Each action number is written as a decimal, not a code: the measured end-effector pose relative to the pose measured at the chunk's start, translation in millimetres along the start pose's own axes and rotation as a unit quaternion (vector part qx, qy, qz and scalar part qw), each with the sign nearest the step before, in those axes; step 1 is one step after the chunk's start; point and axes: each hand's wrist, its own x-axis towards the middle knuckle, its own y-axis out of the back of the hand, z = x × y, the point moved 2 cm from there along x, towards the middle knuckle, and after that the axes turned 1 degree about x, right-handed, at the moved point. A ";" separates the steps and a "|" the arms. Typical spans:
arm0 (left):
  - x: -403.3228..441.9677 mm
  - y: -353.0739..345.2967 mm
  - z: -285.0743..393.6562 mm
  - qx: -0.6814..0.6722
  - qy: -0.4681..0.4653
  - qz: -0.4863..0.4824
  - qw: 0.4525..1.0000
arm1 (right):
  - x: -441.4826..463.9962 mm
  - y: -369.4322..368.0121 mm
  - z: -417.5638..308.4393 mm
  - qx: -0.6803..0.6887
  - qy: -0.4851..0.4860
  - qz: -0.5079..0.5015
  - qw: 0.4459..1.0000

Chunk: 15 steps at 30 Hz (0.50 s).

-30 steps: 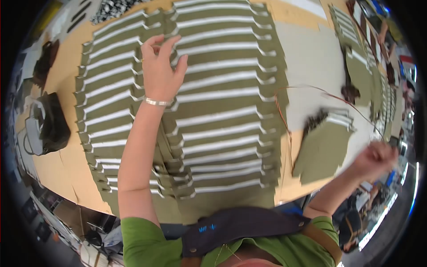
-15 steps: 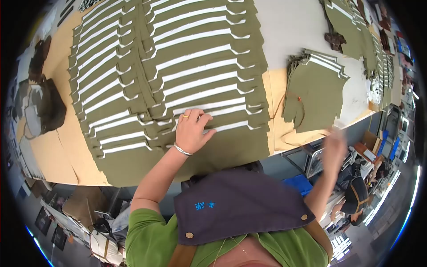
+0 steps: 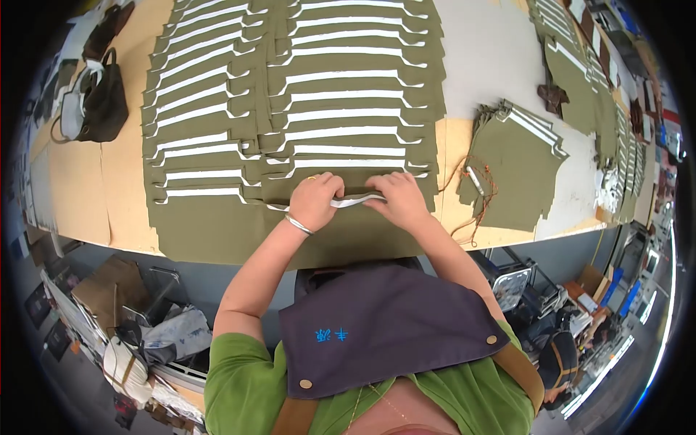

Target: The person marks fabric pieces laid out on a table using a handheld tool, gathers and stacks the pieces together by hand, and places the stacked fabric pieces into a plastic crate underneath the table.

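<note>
Olive fabric panels (image 3: 304,243) lie overlapped in two columns, each edged with a white strip. My left hand (image 3: 317,201) is closed on the white-stripped edge of the nearest panel in the right column. Beside it, my right hand (image 3: 399,203) pinches the same edge a short way along. Between the hands the white strip (image 3: 355,201) is lifted and slightly bent. The fingertips are partly hidden in the folds.
To the right, a smaller stack of olive pieces (image 3: 518,170) bears a slim white tool (image 3: 475,180) on a reddish cord. A dark handbag (image 3: 105,109) stands at the left. The table's near edge (image 3: 130,246) runs before me; another person (image 3: 558,362) is at lower right.
My right hand has come in from the right of the table to the panel edge. My left hand has closed on that edge. The white tool now shows on the smaller stack.
</note>
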 end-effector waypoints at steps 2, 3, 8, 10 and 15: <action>6.5 11.9 -0.5 0.025 0.036 0.009 0.999 | 14.6 -5.4 1.3 -0.022 -0.011 -0.071 0.997; 10.2 18.7 -0.6 0.037 0.054 0.012 0.998 | 19.6 -3.2 0.6 -0.024 -0.007 0.002 1.000; 37.5 33.4 -7.6 0.112 0.030 0.136 0.984 | 43.7 -0.5 9.7 -0.045 0.009 0.101 0.994; 43.2 31.5 -12.7 0.118 0.061 -0.018 0.991 | 50.6 -5.2 16.0 -0.048 -0.009 0.008 0.999; 51.8 45.8 -7.4 0.126 -0.038 0.169 0.977 | 62.7 16.1 12.3 -0.078 0.004 0.092 0.993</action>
